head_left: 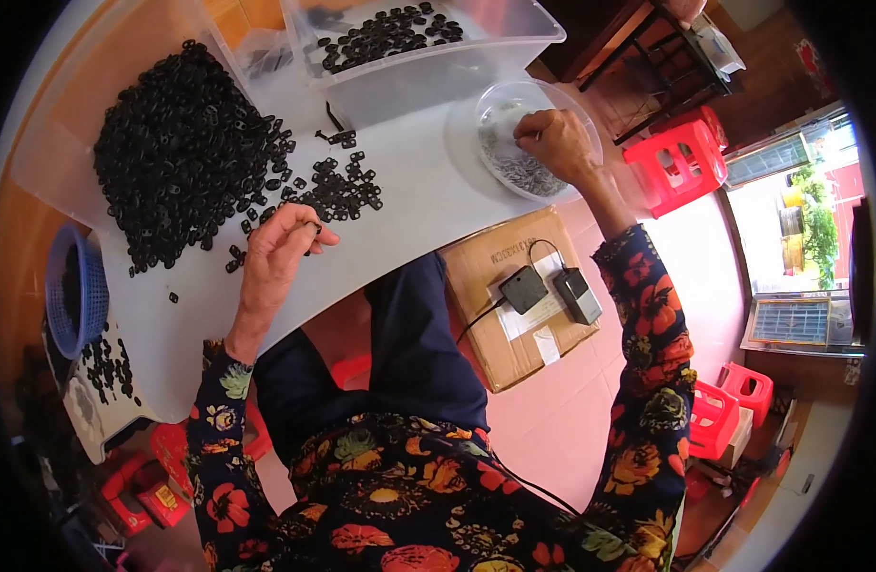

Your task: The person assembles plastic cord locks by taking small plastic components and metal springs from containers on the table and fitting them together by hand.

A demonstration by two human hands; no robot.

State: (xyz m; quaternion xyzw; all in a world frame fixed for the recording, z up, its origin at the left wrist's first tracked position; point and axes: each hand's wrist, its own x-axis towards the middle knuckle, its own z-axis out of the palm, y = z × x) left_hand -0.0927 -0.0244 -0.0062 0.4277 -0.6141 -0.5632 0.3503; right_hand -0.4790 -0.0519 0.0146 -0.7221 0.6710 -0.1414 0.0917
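Note:
My left hand (276, 250) is closed in a pinch over the near part of the table, with a small black plastic piece (316, 229) between thumb and fingertips. Just beyond it lies a loose patch of small black two-holed pieces (338, 191), beside a large heap of the same kind (176, 143). Over at the right, my right hand (560, 145) is over a round clear plastic bowl (590, 133) of small silvery metal parts (526, 173). Its fingers are pressed together, and whatever they may hold is hidden.
A clear plastic bin (438, 52) with more black pieces stands at the far side of the white table (409, 210). At left sits a blue basket (93, 296). A cardboard box (495, 343) carrying black adapters (524, 289) is below the table edge. Red stools (672, 172) stand right.

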